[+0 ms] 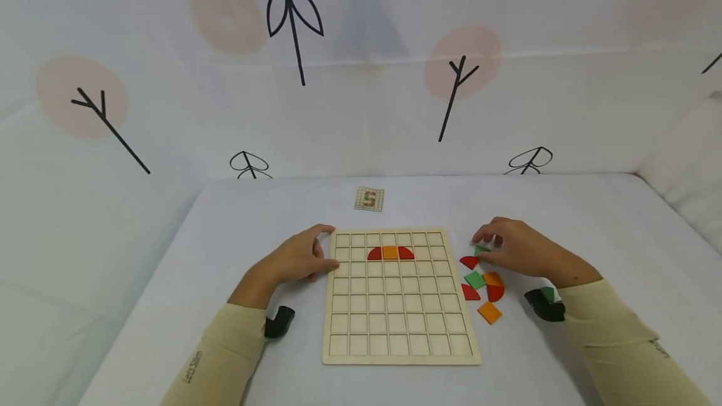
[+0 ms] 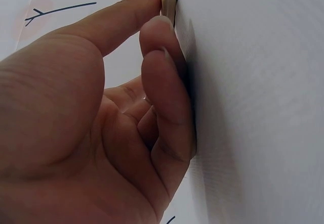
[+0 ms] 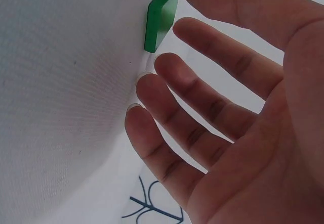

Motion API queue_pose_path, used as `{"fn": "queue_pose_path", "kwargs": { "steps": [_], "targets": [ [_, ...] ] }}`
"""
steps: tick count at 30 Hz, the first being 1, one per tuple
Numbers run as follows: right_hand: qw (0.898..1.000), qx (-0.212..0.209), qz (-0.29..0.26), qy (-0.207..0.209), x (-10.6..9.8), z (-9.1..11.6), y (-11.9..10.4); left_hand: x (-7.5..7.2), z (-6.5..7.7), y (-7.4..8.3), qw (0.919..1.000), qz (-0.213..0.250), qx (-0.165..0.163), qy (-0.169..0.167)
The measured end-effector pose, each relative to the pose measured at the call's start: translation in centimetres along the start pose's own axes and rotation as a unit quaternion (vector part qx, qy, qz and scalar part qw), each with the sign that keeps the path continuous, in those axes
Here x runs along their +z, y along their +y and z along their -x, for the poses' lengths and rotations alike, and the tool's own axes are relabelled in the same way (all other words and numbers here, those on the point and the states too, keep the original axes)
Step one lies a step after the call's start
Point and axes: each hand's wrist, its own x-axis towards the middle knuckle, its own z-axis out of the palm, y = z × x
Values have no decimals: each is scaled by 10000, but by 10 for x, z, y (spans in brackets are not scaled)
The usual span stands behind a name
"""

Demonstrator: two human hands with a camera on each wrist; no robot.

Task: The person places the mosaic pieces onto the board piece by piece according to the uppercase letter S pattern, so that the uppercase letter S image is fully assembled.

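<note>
A light wooden grid board [image 1: 401, 321] lies on the white table. In its second row an orange square [image 1: 390, 252] sits between two red quarter-circle pieces [image 1: 375, 254]. My left hand [image 1: 299, 255] is at the board's upper left; the thumb and index finger touch its edge, spread apart, while other fingers curl near the cloth. To the right of the board, my right hand [image 1: 516, 246] hovers over a green piece [image 3: 162, 19], its fingers loosely bent. In the right wrist view that piece lies by the thumb and index fingertips, and nothing is gripped.
Loose pieces lie right of the board: a green square [image 1: 475, 279], an orange square [image 1: 489, 312], another orange piece [image 1: 493, 278] and several red quarter-circles [image 1: 469, 262]. Behind the board lies a small pattern card [image 1: 369, 198]. A printed white cloth [image 1: 361, 118] hangs at the back.
</note>
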Motion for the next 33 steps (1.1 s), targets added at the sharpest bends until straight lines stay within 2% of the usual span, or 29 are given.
{"fn": "queue_pose_path", "kwargs": {
  "steps": [15, 33],
  "targets": [
    [9998, -133, 98, -79, 1, 1, 0, 1, -1, -1, 10000, -9, -12, 8],
    [9999, 0, 91, -116, 1, 0, -2, 2, -2, -1, 10000, 17, -58, 29]
  ]
}}
